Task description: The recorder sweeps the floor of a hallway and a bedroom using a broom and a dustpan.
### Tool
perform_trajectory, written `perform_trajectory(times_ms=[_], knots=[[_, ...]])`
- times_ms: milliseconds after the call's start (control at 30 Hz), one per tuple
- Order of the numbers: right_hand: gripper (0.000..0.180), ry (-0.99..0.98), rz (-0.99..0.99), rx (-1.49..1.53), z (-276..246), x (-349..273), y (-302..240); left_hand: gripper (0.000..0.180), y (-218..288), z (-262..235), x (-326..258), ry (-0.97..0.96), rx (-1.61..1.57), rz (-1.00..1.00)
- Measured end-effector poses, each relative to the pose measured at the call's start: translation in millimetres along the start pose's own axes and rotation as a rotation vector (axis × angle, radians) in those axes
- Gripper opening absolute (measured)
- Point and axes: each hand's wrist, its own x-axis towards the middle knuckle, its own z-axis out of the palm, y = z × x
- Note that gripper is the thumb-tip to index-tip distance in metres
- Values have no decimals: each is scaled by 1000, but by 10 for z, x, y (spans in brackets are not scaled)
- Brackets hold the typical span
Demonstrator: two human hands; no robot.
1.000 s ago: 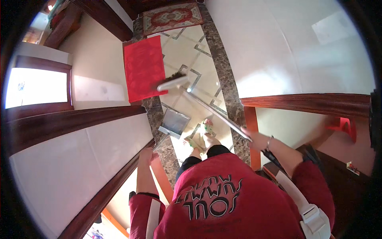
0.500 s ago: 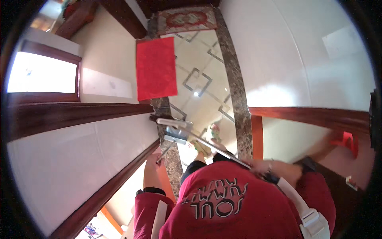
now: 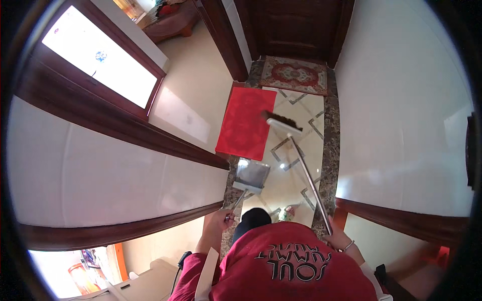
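While your left hand [image 3: 219,219] grips the dustpan [image 3: 252,175] and your right hand [image 3: 335,240] the broom [image 3: 284,123] mid-frame, you're mid-sweep; draw the bristles toward the pan.

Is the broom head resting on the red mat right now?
No: the broom head sits on the patterned tile floor just right of the red mat, with the dustpan nearer the person.

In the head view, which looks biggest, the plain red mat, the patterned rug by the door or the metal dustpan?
1. Plain red mat, largest.
2. Patterned rug, smaller, though it lies farther off, so this is unsure.
3. Metal dustpan, smallest, held by the left hand.
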Motion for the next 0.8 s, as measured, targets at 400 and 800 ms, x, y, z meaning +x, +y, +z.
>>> perform_trajectory(times_ms=[400,800], knots=[[73,186,-233,-268,-811,1080,-778,9,1061,831,221,-211,-154,270],[63,-11,-285,-431,-1331,2423,-1798,6,2576,1310,419,-148,-229,263]])
